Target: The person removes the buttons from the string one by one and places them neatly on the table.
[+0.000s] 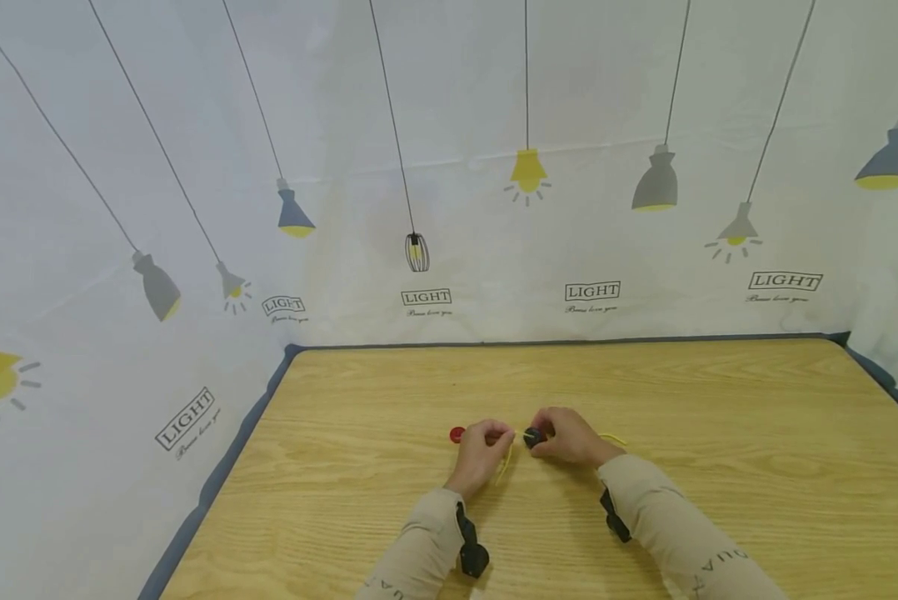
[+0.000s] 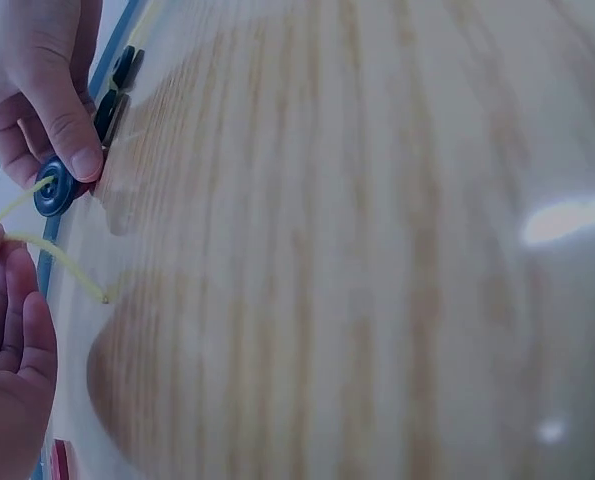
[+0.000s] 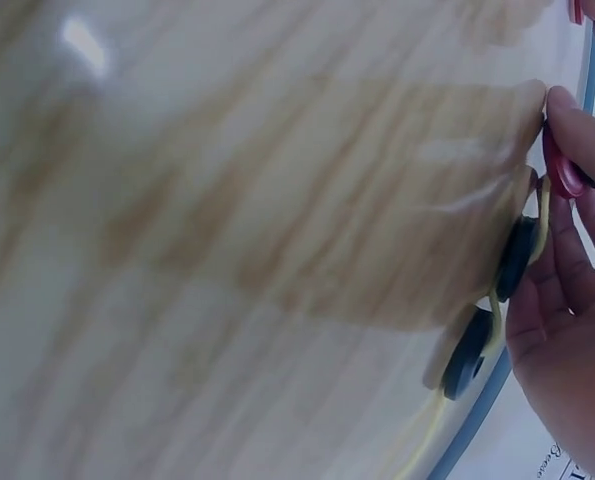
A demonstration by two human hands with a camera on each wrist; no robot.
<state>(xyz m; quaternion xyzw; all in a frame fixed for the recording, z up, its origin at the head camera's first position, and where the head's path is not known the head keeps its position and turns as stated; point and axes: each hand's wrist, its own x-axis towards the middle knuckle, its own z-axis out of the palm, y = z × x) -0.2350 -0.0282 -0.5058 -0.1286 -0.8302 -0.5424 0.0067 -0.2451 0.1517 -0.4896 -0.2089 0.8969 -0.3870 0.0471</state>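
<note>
Where the two hands meet at lower centre of the head view, the items are as follows. Table (image 1: pixel 719 400): pale wood-grain top, smooth, faintly glossy, with a dark blue-grey edge. Yellow cord (image 1: pixel 507 457): thin, flexible, hanging in a short loop below the left hand, with a further length lying on the table to the right of the right hand. Dark button (image 1: pixel 531 437): round, flat, blue-black, raised rim; held between the hands, just above the table. Red button (image 1: pixel 457 434): round, flat, lying on the table just left of the left hand.

Left hand (image 1: pixel 483 446): fingers curled, the tips pinching the cord end. Right hand (image 1: pixel 569 437): fingers curled around the dark button, gripping it by its rim.

The left wrist view, upper left, shows the dark button (image 2: pixel 54 190) face-on under a fingertip of the right hand (image 2: pixel 37 85), with the cord (image 2: pixel 62 258) running from it to the left hand (image 2: pixel 7 340); more dark buttons sit along the cord behind it.

The right wrist view, right edge, alone shows dark buttons (image 3: pixel 469 352) edge-on, strung along the cord (image 3: pixel 540 225), and a red one pinched at the fingertips of the right hand (image 3: pixel 567 340).

Backdrop (image 1: pixel 449 167): white cloth printed with hanging lamps and the word LIGHT.
</note>
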